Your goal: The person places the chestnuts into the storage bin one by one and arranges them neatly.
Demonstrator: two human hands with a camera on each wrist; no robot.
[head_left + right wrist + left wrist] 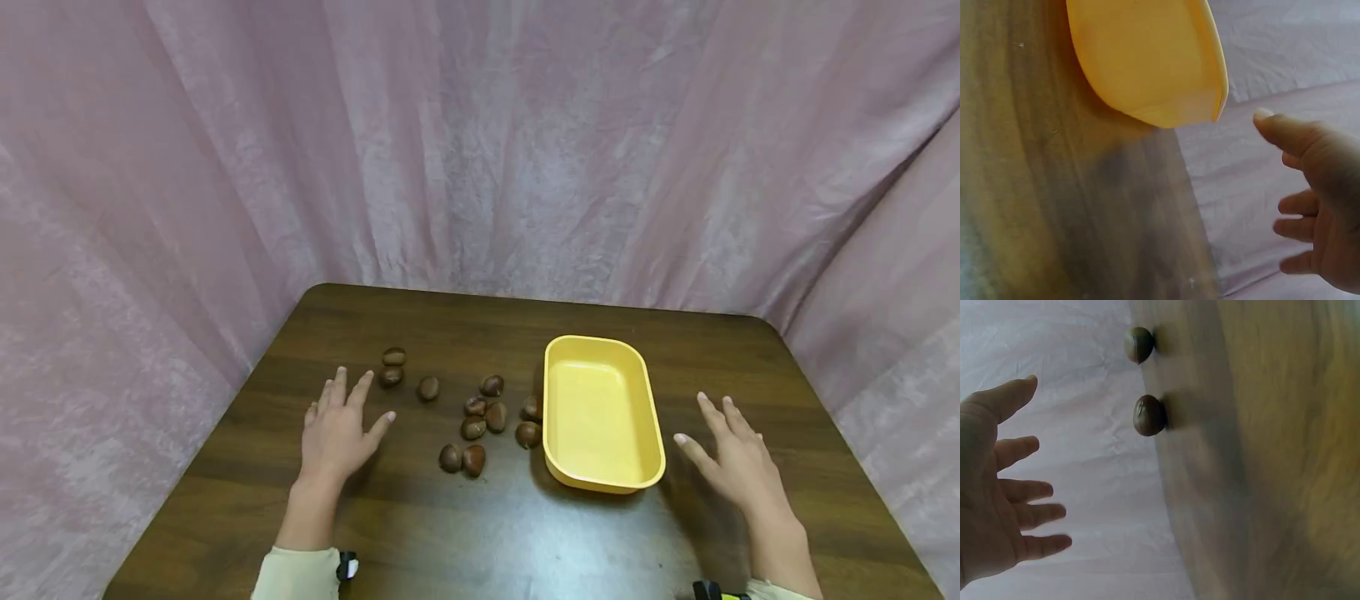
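My left hand [336, 437] hovers over the left part of the table, fingers spread and holding nothing. Closest to it are two chestnuts [392, 376] lying together just beyond its fingertips, and a single chestnut [428, 388] to the right. In the left wrist view two chestnuts [1149, 415] appear beyond the spread fingers. My right hand [738, 467] is right of the yellow tray [655, 425], apart from it, with fingers extended and nothing in them. The right wrist view shows the tray's end [1147, 69] near the thumb. No chestnut is visible inside the tray.
Several more chestnuts [496, 417] lie in loose groups mid-table, with two chestnuts [528, 434] close against the tray's left side. The dark wooden table [420, 542] has rounded far corners. Pink curtains [480, 150] hang behind and beside it.
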